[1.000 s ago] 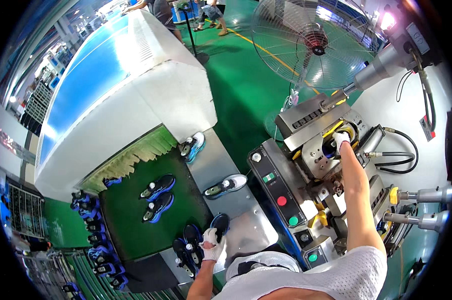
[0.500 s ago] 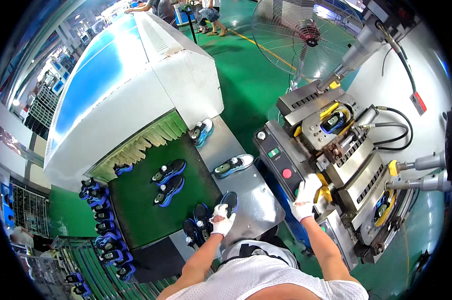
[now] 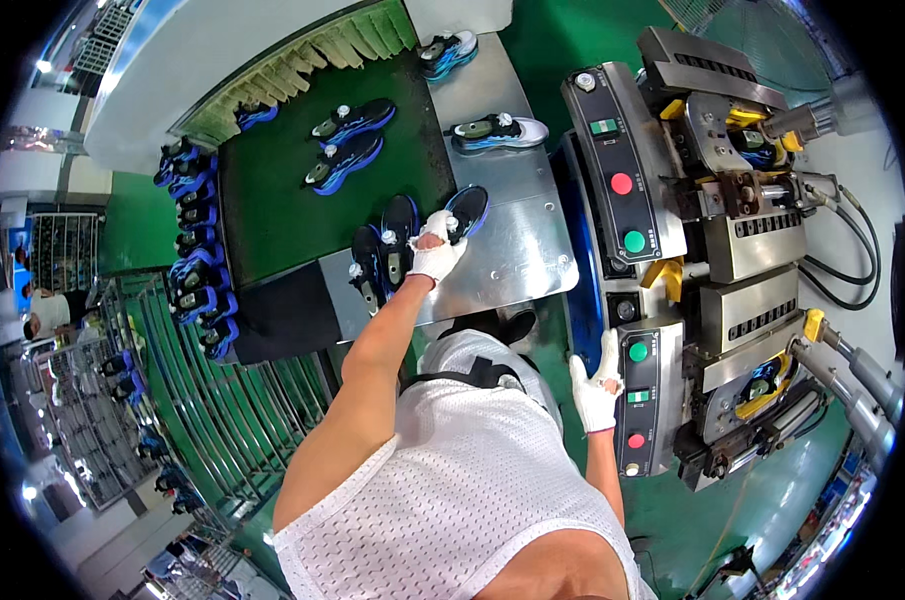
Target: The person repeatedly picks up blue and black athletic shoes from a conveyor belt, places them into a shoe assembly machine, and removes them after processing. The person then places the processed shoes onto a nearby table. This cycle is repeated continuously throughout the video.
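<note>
Near the middle of the frame the left hand (image 3: pixel 435 250), in a white work glove, is closed over the heel end of a black athletic shoe with a blue sole (image 3: pixel 464 212), which lies on its side at the left edge of the shiny steel work table (image 3: pixel 517 262), toe pointing to the upper right. Just left of it, two more dark shoes on lasts (image 3: pixel 384 250) lie side by side where the table meets the dark green conveyor belt (image 3: pixel 272 215); further shoes sit higher on the belt and a white-soled shoe (image 3: pixel 499 131) rests on the table toward the top. The right hand (image 3: pixel 596 387), also gloved, lies open and flat, fingers spread against the left edge of the grey control panel with red and green round buttons (image 3: pixel 636 400) in the lower right of centre, grasping nothing. Behind the panel stands the grey pressing machine with yellow clamps (image 3: pixel 747 210), filling the right of the frame. The held shoe looks light but, if a last fills it as with its neighbours, it would be stiff and heavier than it looks; the upper is soft and the sole rubbery, so the heel or the waist seems the surest place to grip, rather than the pliable toe.
</note>
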Available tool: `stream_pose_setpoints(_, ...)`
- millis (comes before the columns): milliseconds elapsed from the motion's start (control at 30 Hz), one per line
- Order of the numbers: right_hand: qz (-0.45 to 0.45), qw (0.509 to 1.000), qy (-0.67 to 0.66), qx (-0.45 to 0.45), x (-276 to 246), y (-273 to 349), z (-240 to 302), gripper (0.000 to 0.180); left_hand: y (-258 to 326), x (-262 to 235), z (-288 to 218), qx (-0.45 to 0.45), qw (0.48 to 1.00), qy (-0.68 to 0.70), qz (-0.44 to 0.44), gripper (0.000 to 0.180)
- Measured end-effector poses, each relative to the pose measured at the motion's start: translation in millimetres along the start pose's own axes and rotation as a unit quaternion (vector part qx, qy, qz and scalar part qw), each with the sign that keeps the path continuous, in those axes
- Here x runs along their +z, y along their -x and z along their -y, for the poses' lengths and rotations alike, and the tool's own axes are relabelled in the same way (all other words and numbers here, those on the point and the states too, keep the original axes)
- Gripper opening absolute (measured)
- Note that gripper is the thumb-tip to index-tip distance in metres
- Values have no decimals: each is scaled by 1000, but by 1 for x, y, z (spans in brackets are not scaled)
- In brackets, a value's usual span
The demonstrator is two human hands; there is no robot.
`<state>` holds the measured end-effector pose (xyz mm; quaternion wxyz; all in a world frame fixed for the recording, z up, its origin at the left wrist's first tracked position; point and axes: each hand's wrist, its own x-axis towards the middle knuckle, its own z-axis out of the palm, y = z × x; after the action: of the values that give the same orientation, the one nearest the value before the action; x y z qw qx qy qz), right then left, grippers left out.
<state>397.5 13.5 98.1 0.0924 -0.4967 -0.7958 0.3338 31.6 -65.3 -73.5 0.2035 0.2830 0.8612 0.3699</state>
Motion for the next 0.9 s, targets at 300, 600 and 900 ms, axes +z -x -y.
stream_pose_setpoints(300, 4, 998, 37, 40, -1, -8, -23, 70, 61, 1, 5, -126, 983, 55, -122, 60)
stream_pose_setpoints(600, 64, 986, 99, 117, 32, -26, 26, 69, 45, -96, -40, 121, 974, 174, -78, 58)
stream_pose_setpoints(900, 75, 954, 188, 221, 42, 14, 37, 69, -169, -261, 173, -46, 953, -141, -265, 49)
